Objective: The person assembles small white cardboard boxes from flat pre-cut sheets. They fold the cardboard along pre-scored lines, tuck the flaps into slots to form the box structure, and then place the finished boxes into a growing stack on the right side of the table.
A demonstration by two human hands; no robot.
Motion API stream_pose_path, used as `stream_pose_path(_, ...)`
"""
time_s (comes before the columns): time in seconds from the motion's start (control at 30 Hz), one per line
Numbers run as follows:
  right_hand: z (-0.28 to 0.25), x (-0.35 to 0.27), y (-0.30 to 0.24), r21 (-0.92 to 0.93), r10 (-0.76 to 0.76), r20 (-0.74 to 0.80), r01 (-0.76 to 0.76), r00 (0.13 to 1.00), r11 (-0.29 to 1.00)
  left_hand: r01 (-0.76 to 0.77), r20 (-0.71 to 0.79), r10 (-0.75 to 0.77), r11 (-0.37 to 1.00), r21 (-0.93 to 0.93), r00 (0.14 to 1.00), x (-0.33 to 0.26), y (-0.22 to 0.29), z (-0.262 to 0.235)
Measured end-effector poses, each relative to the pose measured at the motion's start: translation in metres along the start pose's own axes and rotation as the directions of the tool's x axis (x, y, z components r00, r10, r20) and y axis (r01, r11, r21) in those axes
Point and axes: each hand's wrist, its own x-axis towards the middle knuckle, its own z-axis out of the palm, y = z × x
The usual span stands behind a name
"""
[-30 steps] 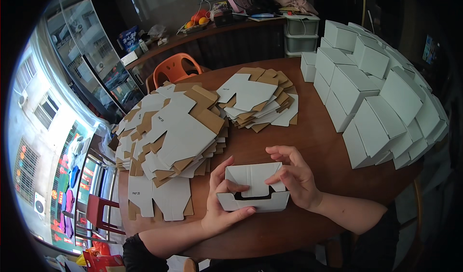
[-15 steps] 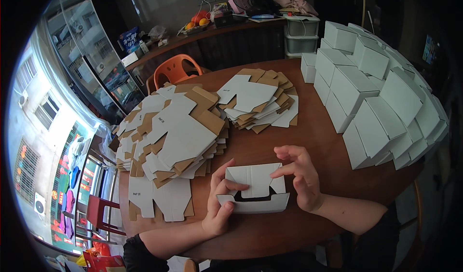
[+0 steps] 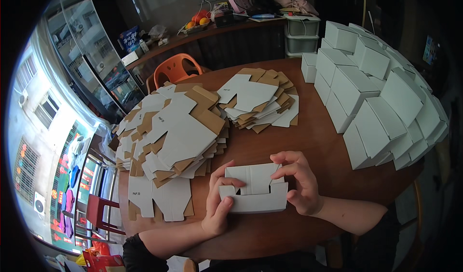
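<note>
A small white cardboard box (image 3: 255, 203), partly folded, sits at the table's near edge in front of me. Its front panel stands up, and a creased flap (image 3: 254, 175) lies behind it with dark slots between the two. My left hand (image 3: 219, 197) grips the box's left end, thumb on the front panel and a finger over the flap. At the right end my right hand (image 3: 300, 183) curls round the corner. One fingertip touches the flap's right edge, and the thumb is by the end of the front panel. What the box holds inside is hidden.
Flat white-and-brown box blanks lie in a large pile (image 3: 181, 127) at the left and a smaller stack (image 3: 255, 96) farther back. Folded white boxes (image 3: 357, 88) are heaped high along the right. An orange chair (image 3: 177, 68) stands beyond the wooden table (image 3: 270, 142).
The front panel of the box has swung up toward the flap, narrowing the dark opening. My right hand has come down and closer, its thumb now at the box's right end.
</note>
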Motion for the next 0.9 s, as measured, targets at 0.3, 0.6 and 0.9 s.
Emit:
stream_pose_path(0.3, 0.007, 0.002, 0.002, 0.168, 0.185, -0.079, -0.169, 0.980, 0.971, 0.075, -0.047, -0.079, 0.994, -0.074, 0.996, 0.000, -0.002, 0.002)
stream_pose_path(0.6, 0.007, -0.001, 0.009, 0.253, 0.300, -0.008, -0.288, 0.954, 0.924, 0.163, -0.122, -0.205, 0.945, -0.285, 0.971, 0.004, 0.005, 0.012)
stream_pose_path(0.9, 0.006, 0.001, 0.006, 0.291, 0.361, 0.034, -0.354, 0.932, 0.889, 0.025, 0.021, -0.026, 0.997, 0.073, 0.999, 0.009, 0.010, -0.002)
